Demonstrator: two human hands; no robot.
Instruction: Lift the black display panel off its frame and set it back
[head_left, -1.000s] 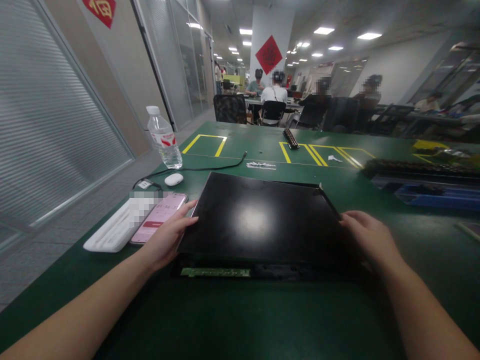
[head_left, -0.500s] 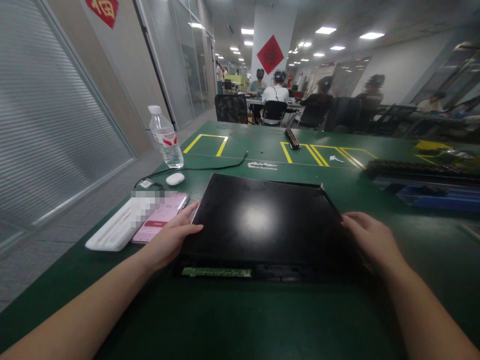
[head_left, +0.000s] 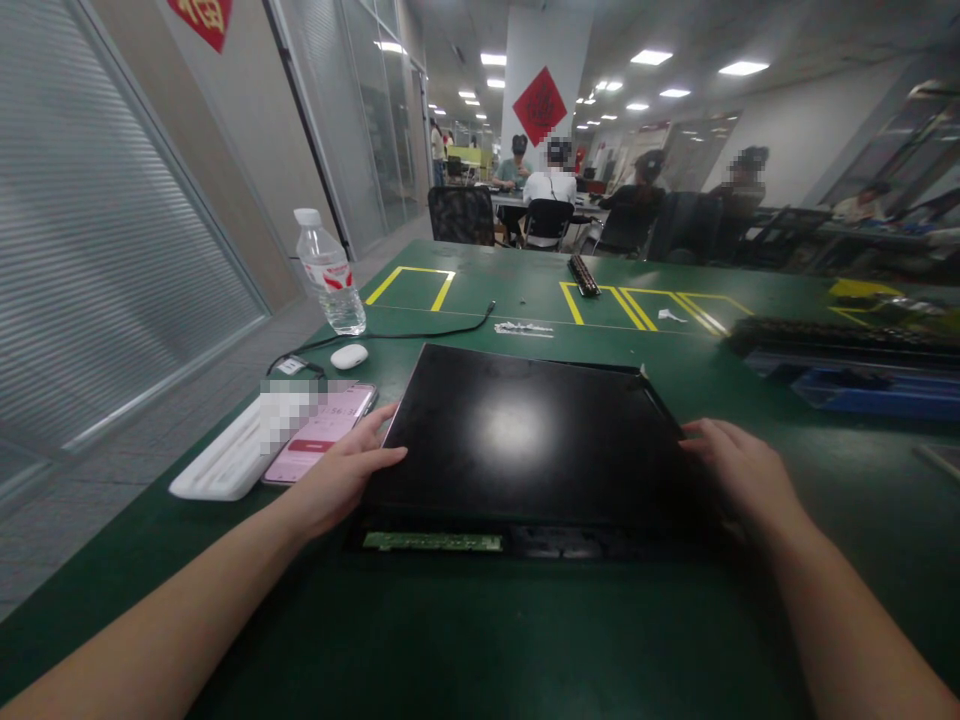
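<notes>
A flat black LCD panel (head_left: 525, 440) lies on the green table with its glossy face up, a round light reflection in its middle. Along its near edge a green circuit board strip (head_left: 433, 542) shows. My left hand (head_left: 349, 475) grips the panel's left edge, thumb on the face and fingers at the side and beneath. At the right edge, my right hand (head_left: 739, 470) holds the rim with curled fingers; part of its grip is hidden in shadow. Behind the panel's far right corner, a dark frame edge (head_left: 600, 368) sticks out slightly.
To the left are a water bottle (head_left: 330, 275), a black cable (head_left: 420, 337), a white earphone case (head_left: 349, 357), a phone (head_left: 322, 435) and a white case (head_left: 225, 450). A blue tray (head_left: 862, 388) stands right. Yellow tape (head_left: 641, 310) marks the table's far side. Several people sit beyond.
My right hand's fingers have shifted slightly along the panel's right edge and loosened a little. My left hand and the panel stay in place.
</notes>
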